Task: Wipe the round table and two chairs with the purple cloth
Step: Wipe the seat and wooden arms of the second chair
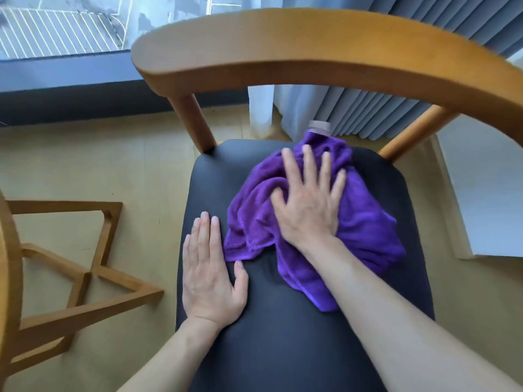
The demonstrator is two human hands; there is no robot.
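Purple cloth (pixel 365 222) is pressed onto the chair (pixel 297 335)'s black seat by the flat, spread right hand (pixel 307 205); the left hand (pixel 210 274) is laid flat, fingers straight, beside it.

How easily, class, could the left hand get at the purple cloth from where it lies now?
Probably easily. The left hand lies flat on the black seat, right beside the purple cloth, and nothing lies between them. The right hand already presses on the cloth's middle, but its near-left edge is free.
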